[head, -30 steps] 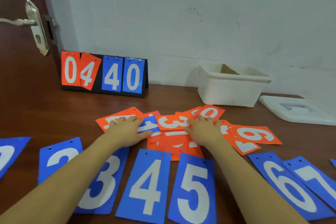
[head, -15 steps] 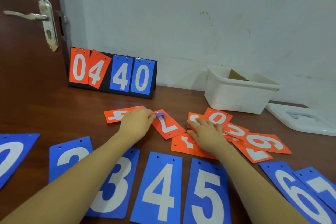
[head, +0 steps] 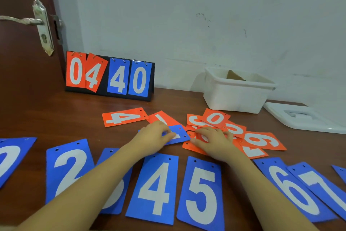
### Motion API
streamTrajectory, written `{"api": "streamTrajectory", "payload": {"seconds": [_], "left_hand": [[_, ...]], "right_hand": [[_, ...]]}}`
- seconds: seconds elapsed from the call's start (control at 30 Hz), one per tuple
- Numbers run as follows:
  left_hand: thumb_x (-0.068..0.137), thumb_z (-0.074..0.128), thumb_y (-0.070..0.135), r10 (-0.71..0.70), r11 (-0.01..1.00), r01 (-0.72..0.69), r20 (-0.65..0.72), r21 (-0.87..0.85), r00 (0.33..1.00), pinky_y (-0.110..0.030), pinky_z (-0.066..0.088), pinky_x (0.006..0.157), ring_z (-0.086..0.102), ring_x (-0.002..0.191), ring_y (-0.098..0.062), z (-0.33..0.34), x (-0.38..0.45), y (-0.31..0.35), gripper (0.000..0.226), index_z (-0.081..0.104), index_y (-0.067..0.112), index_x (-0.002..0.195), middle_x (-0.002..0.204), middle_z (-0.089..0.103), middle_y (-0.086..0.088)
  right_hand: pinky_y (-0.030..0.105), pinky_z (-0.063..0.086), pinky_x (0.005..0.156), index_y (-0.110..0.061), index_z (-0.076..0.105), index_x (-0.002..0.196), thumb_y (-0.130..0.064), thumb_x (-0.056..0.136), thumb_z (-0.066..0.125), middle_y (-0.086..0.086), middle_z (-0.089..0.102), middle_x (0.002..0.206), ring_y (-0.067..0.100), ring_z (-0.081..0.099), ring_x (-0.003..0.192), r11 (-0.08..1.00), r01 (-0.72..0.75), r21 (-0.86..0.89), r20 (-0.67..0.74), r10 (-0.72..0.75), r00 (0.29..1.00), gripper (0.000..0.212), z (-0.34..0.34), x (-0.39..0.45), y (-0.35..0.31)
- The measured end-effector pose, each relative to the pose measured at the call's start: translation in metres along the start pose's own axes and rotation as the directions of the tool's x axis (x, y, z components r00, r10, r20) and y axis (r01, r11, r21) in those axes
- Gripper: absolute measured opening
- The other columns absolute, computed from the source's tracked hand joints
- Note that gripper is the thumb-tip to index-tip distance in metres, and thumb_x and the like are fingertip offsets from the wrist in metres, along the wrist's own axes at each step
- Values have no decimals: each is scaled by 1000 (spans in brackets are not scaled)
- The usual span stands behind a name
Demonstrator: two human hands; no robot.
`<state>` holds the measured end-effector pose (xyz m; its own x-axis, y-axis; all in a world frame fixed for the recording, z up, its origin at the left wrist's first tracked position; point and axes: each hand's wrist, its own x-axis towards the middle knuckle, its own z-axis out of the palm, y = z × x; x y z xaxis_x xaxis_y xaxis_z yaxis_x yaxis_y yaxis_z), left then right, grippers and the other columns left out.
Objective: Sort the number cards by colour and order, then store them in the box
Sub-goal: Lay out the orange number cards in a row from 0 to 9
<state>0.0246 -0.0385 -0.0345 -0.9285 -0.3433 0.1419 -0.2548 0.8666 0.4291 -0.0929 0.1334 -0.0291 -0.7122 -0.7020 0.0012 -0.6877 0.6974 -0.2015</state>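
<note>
Left hand (head: 153, 135) at centre frame, thumb and fingers pinching a small blue card (head: 177, 134) that lies partly over the orange cards. Right hand (head: 213, 140) just right of it, fingers spread and relaxed, pressing flat on the orange pile (head: 224, 129); digits beneath mostly hidden. In that pile: an orange 0 (head: 215, 118) on top at the back, an orange 6 (head: 262, 140) fanned out to the right, others overlapping and hard to read. An orange 4 (head: 123, 117) lying sideways, apart, left of the pile; another orange card (head: 161, 117) between it and the pile, touching the blue card's far edge.

Along the lower frame, a row of blue cards on the brown table (head: 46, 118): part of a 0 (head: 11, 157) at far left, then 2 (head: 69, 167), one card largely hidden under the left forearm, 4 (head: 155, 187), 5 (head: 201, 193), 6 (head: 294, 191), and 7 (head: 322, 184) overlapping the 6.

White box (head: 236, 95) at upper right, open, against the wall, something brown inside. White lid (head: 307, 118) flat beside it at the right edge. Flip scoreboard (head: 110, 76) upright at upper left, reading 04 in orange and 40 in blue. Door handle (head: 24, 21) at far upper left.
</note>
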Motion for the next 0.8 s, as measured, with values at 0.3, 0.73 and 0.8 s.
{"api": "streamTrajectory", "payload": {"seconds": [0.3,0.73,0.8], "left_hand": [[85,55,49,-68,985,59,54,162,996,-43,23,107,39,126,-23,-8,11,-11,61,28,36,138,135,44,-2],[89,52,41,-117,975,128,-71,180,991,-39,27,102,42,121,-24,-5,10,-16,50,33,36,135,128,43,-5],[90,55,29,-99,993,106,-148,42,984,-34,37,94,48,111,-22,-6,9,-21,43,42,31,130,118,45,-4]], "right_hand": [[50,9,111,-36,35,140,-62,87,43,-7,32,150,21,25,138,999,52,-15,29,-51,998,59,1,5,-12],[50,11,111,-40,41,135,-66,83,46,-11,35,146,18,26,138,992,59,113,37,-63,997,58,4,2,-3],[47,15,109,-36,46,131,-56,88,48,-8,43,141,16,34,133,979,25,204,-143,4,990,48,2,10,2]]}}
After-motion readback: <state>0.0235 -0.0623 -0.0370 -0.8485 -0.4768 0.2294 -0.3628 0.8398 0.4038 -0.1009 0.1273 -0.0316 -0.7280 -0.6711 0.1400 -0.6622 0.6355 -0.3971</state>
